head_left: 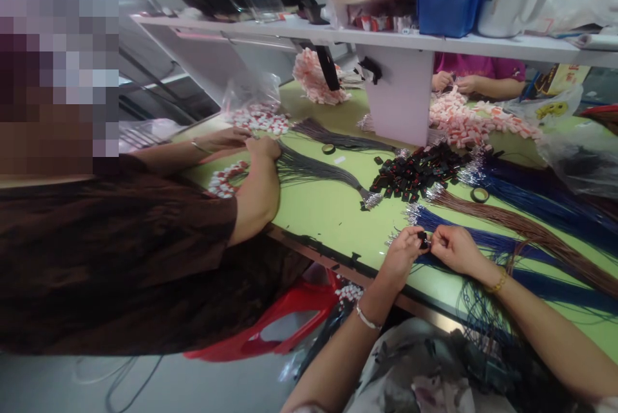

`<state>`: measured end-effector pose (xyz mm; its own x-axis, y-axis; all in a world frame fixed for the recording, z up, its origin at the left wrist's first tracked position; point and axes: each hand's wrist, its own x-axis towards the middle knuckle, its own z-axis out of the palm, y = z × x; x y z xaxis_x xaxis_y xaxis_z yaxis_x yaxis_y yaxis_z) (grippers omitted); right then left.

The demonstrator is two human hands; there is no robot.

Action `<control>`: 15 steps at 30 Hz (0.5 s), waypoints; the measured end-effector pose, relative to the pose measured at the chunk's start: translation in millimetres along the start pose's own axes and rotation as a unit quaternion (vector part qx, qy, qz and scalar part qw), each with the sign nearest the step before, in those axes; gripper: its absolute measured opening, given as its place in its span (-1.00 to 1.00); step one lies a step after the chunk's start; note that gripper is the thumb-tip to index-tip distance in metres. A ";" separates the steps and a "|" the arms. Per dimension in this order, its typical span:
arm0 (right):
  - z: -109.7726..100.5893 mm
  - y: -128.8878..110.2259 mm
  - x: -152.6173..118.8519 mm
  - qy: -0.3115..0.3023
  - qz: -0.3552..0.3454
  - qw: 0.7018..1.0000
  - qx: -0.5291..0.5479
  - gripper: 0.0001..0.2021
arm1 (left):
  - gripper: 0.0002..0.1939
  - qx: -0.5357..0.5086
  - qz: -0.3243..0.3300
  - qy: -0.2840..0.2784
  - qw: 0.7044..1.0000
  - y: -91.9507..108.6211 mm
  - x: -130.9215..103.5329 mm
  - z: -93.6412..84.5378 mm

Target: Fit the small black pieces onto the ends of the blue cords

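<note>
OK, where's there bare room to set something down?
The widest bare patch of green tabletop lies between the nearer grey cords, the near edge and the left hand. A narrower strip, holding a tape roll, separates those from the farther grey cords. Crowded: black pieces and, rightward, blue cords and brown cords.

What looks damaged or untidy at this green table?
The green tabletop has dark, jagged patches along its front edge, perhaps chipped. Thin blue cords hang tangled over that edge, near the right hand.

Tabletop [313, 220] — smooth, green; bin [451, 4] — blue plastic; chair [270, 323] — glossy red, probably plastic.
</note>
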<state>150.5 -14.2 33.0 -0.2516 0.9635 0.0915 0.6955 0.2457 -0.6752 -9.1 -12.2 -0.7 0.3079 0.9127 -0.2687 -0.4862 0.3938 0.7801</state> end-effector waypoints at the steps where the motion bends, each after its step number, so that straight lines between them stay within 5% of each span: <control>1: -0.2 -0.8 0.1 -0.004 0.001 1.000 0.001 -0.87 | -0.63 0.013 0.006 0.003 1.000 -0.5 -0.5 0.2; 5: 0.2 -2.5 0.3 -0.003 -0.016 1.000 -0.010 -0.86 | -0.63 0.072 0.032 0.016 0.997 -2.1 -1.9 0.9; 11: 6.7 -0.4 0.6 0.017 -0.138 0.980 -0.145 -0.90 | -0.63 0.018 -0.009 0.030 0.999 1.5 0.9 1.1; 15: 7.3 2.9 0.7 0.014 -0.092 0.991 -0.100 -0.87 | -0.60 0.033 -0.007 0.041 0.999 1.4 1.7 3.1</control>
<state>147.4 -13.6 25.8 -0.3687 0.9027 0.2220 0.7599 0.4302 -0.4874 -6.8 -10.5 1.6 0.2455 0.9142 -0.3225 -0.4267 0.4006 0.8108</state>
